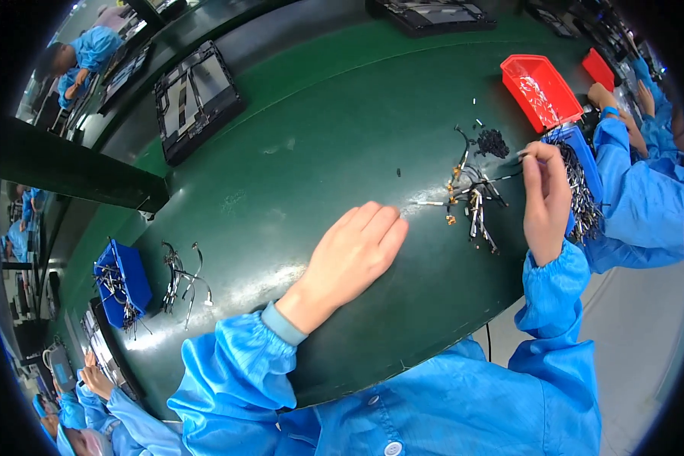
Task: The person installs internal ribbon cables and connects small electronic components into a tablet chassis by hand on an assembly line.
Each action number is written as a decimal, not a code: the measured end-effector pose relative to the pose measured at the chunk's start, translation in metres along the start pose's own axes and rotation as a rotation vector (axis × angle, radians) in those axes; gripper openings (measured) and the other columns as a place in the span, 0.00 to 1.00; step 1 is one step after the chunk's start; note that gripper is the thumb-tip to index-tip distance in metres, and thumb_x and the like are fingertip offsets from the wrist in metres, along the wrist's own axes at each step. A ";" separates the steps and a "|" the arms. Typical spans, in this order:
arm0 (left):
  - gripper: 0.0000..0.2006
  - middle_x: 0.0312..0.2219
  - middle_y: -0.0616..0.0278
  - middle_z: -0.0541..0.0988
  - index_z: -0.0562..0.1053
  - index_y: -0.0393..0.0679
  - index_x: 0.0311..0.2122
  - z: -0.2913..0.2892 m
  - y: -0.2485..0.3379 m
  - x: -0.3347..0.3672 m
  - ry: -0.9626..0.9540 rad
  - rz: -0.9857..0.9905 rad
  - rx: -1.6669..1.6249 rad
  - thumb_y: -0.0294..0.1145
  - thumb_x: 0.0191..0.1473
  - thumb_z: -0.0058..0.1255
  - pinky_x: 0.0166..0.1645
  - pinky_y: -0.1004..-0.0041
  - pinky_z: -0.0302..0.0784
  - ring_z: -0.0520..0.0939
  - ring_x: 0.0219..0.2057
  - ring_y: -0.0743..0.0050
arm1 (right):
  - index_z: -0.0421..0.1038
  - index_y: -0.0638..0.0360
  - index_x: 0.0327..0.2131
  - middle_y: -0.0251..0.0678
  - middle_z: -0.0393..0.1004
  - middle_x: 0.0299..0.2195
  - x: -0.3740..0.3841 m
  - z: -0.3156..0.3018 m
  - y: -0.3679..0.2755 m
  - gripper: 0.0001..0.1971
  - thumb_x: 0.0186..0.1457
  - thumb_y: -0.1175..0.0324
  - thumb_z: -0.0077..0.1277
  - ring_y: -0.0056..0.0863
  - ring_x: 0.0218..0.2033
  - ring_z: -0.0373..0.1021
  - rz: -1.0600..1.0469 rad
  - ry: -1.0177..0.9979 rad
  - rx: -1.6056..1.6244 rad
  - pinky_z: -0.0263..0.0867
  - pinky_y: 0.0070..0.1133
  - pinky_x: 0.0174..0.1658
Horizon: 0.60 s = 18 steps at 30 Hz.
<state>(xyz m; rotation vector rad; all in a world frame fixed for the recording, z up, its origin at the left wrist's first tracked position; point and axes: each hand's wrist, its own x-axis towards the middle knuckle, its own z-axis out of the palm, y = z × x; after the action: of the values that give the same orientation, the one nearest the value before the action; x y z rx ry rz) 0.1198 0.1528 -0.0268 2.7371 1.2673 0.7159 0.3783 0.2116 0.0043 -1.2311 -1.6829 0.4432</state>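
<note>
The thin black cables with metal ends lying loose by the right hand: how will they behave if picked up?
The thin black cables look floppy: they lie bent and crossed on the green mat. Probably light, being so slender. Tangled, one may drag others along. The right hand pinches something thin.

The left hand (355, 254) lies flat, palm down, on the green table (304, 167). The right hand (546, 199) is raised beside a blue bin (585, 163) of cables, pinching a thin cable end (518, 156) above a small pile of short cables (473, 199). A red bin (541, 90) stands behind.
</note>
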 end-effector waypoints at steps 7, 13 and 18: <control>0.11 0.35 0.60 0.74 0.72 0.40 0.36 0.005 -0.003 0.013 0.055 0.059 0.001 0.24 0.44 0.50 0.42 0.69 0.74 0.76 0.37 0.65 | 0.68 0.65 0.36 0.39 0.70 0.31 0.023 -0.003 0.004 0.03 0.58 0.76 0.48 0.26 0.31 0.68 -0.163 -0.160 -0.198 0.64 0.21 0.37; 0.11 0.37 0.60 0.75 0.73 0.40 0.37 -0.005 -0.003 -0.009 -0.006 0.149 0.014 0.25 0.44 0.50 0.45 0.69 0.76 0.77 0.42 0.65 | 0.68 0.65 0.33 0.42 0.73 0.27 0.020 -0.004 0.023 0.02 0.57 0.77 0.49 0.35 0.29 0.72 0.048 -0.231 -0.225 0.67 0.24 0.34; 0.11 0.39 0.58 0.76 0.74 0.38 0.37 -0.016 0.000 -0.032 0.013 0.148 0.058 0.25 0.44 0.51 0.49 0.69 0.77 0.78 0.47 0.63 | 0.67 0.66 0.34 0.45 0.69 0.30 0.013 0.005 0.003 0.01 0.58 0.79 0.47 0.39 0.32 0.70 -0.133 -0.119 -0.276 0.66 0.25 0.37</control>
<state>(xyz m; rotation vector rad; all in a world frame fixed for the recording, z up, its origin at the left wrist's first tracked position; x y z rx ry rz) 0.0947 0.1271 -0.0253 2.9020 1.1134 0.7201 0.3759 0.2252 0.0058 -1.2993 -1.9642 0.2103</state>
